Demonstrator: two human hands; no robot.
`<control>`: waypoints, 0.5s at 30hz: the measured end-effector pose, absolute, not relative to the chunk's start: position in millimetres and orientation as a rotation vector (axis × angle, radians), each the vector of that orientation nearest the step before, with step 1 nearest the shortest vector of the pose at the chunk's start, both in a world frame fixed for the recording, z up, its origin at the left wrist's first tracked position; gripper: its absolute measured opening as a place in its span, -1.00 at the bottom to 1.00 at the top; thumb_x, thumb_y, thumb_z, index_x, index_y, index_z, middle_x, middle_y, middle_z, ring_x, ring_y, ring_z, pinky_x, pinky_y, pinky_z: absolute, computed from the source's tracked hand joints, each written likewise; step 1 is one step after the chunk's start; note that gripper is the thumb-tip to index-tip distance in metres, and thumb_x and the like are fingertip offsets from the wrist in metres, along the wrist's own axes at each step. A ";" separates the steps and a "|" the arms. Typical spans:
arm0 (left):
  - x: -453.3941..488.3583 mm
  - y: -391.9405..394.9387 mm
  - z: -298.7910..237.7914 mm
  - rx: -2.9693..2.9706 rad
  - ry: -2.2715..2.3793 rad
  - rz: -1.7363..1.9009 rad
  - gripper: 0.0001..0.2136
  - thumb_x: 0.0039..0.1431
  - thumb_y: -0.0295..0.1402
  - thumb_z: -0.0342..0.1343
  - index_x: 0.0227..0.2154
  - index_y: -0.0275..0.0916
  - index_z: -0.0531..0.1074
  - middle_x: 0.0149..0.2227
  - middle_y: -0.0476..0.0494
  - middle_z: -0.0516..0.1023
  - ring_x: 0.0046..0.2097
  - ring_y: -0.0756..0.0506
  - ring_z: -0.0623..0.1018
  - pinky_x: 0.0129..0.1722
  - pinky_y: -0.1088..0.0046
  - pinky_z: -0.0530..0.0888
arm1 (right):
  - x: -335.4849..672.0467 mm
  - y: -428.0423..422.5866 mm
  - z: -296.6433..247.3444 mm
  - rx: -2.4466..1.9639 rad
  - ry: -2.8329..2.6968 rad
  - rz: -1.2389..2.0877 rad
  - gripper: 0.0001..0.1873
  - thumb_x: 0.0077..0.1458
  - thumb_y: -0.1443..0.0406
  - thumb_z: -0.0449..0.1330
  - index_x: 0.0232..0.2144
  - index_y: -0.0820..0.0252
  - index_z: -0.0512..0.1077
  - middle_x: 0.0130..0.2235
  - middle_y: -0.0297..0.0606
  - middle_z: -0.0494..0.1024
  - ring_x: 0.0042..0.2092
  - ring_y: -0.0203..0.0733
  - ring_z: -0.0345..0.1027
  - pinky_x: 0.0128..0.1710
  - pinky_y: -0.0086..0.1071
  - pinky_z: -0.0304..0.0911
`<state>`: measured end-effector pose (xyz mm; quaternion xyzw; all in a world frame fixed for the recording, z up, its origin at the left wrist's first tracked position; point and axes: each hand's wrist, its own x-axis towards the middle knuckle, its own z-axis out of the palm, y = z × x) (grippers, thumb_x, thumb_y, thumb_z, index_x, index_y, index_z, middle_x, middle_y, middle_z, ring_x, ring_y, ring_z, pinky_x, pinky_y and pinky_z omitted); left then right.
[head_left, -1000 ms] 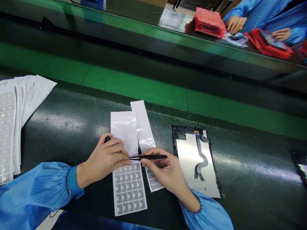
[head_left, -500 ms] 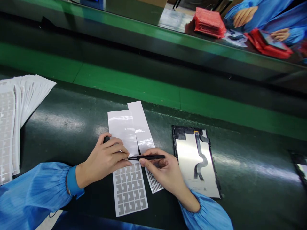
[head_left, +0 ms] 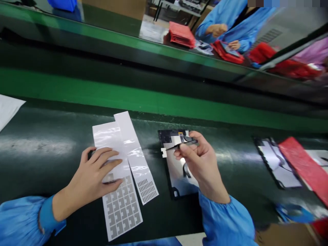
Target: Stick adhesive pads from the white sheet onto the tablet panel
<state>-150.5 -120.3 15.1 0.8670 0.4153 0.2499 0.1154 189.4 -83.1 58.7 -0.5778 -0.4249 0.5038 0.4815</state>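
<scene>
My right hand (head_left: 201,159) pinches black tweezers (head_left: 183,144). At their tip is a small notched sticker (head_left: 164,152), held over the left edge of a screen panel (head_left: 175,171). The panel lies under my right hand, and its dark flex cable is partly covered. My left hand (head_left: 98,171) rests with spread fingers on a sheet of grey notched stickers (head_left: 123,208); something dark shows by its index finger, too hidden to name. Beside it a narrower sheet with small grey strips (head_left: 147,191) lies at a slant.
Another screen panel (head_left: 278,164) lies to the right, beside a red bubble-wrap bag (head_left: 304,167). White sheets (head_left: 9,109) lie at the far left. Across the raised green ledge (head_left: 102,87), a co-worker in blue sleeves (head_left: 215,20) handles a red pouch near stacked red bags (head_left: 181,34).
My right hand has moved right from the sticker sheet to the panel, with a sticker on the tweezers. My left hand's fingers have spread on the sheet. The view has swung right.
</scene>
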 end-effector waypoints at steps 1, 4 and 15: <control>-144.7 -119.6 17.7 2.568 1.194 0.739 -0.71 0.46 -0.10 0.13 0.08 -0.11 0.50 0.17 -0.08 0.51 0.22 -0.27 0.45 0.25 -0.05 0.12 | 202.0 -80.1 58.6 -1.422 -1.038 1.164 -0.27 0.00 0.03 0.60 0.00 0.04 0.25 -0.51 -0.42 0.61 -0.46 -0.08 0.60 -0.45 -0.41 0.52; -113.6 -110.4 26.6 2.672 1.012 0.781 -0.77 0.52 -0.19 0.04 0.03 -0.14 0.51 0.06 -0.08 0.55 0.14 -0.23 0.49 0.26 -0.05 0.11 | 228.9 -75.2 47.0 -1.441 -1.053 1.093 -0.26 0.06 0.07 0.57 0.06 0.07 0.22 -0.45 -0.35 0.65 -0.41 -0.10 0.62 -0.40 -0.42 0.55; -16.5 -47.8 3.8 2.834 0.672 0.770 -0.84 0.48 -0.28 0.08 -0.03 -0.20 0.49 -0.14 -0.02 0.54 -0.10 -0.12 0.45 -0.08 0.11 0.22 | 236.8 -72.1 17.9 -1.400 -1.089 1.105 -0.29 0.08 0.05 0.56 0.05 0.10 0.25 -0.43 -0.28 0.66 -0.39 -0.06 0.65 -0.36 -0.39 0.60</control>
